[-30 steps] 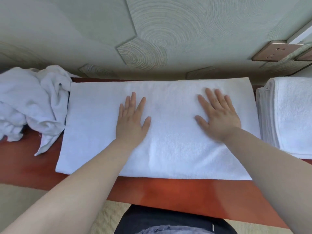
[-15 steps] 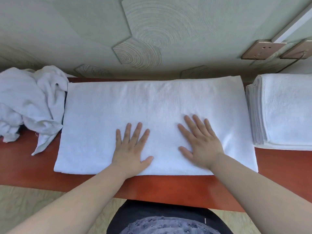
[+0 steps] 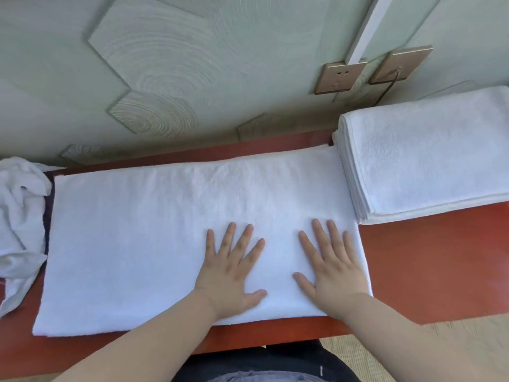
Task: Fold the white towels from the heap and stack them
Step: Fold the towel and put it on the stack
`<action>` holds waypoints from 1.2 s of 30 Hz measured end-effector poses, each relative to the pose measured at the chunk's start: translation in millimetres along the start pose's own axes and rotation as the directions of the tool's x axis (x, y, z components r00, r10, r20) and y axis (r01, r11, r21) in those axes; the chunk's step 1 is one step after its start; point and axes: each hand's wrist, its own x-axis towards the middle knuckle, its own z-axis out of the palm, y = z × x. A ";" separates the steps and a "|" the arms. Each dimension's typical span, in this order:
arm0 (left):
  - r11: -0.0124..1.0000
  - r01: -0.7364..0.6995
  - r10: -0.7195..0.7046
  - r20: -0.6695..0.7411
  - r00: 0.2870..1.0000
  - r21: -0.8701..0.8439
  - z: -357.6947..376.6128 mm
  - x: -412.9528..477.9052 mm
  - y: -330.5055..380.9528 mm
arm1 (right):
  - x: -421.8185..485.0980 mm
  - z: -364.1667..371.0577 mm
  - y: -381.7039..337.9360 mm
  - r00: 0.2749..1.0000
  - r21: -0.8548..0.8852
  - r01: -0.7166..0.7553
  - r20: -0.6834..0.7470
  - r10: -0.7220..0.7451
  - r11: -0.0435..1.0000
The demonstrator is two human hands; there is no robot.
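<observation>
Smoothing seems the step: left hand (image 3: 228, 274) and right hand (image 3: 333, 274) press flat, fingers (image 3: 230, 239) straight, holding nothing, on the right end of the folded towel (image 3: 137, 244) lying across the table (image 3: 427, 271) (heap (image 3: 19, 216) at its left edge, stack (image 3: 427, 161) at its right), so next an end needs pinching and folding across.

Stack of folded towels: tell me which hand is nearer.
Right. The right hand lies on the spread towel near its right end, by the stack of folded towels; the left hand lies farther left.
</observation>
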 end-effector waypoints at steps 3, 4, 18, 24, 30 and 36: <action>1.000 0.001 -0.003 -0.065 0.998 -0.027 9.3 -11.5 3.0 | -12.5 2.3 -8.7 1.000 0.018 -0.005 -0.002 0.005 1.000; 0.998 0.019 -0.026 -0.108 0.994 -0.060 8.0 -7.4 3.0 | -6.3 -2.0 -7.7 1.000 0.034 -0.002 -0.013 0.002 0.999; 0.886 0.358 -0.441 -0.297 0.847 -0.293 -48.9 115.2 -50.4 | 161.5 -71.3 16.9 0.995 0.086 0.031 -0.101 -0.023 0.996; 0.898 0.378 -0.430 -0.268 0.862 -0.227 -49.1 116.4 -52.7 | 204.5 -125.7 32.6 0.973 0.018 -0.226 0.050 0.225 0.974; 0.891 0.381 -0.439 -0.253 0.862 -0.249 -50.8 114.4 -52.8 | 223.1 -162.1 38.7 0.985 -0.271 0.014 0.170 0.033 0.963; 0.869 0.380 -0.459 -0.232 0.857 -0.318 -53.7 109.7 -55.7 | 216.8 -188.1 52.8 0.918 -0.342 0.245 0.382 -0.104 0.907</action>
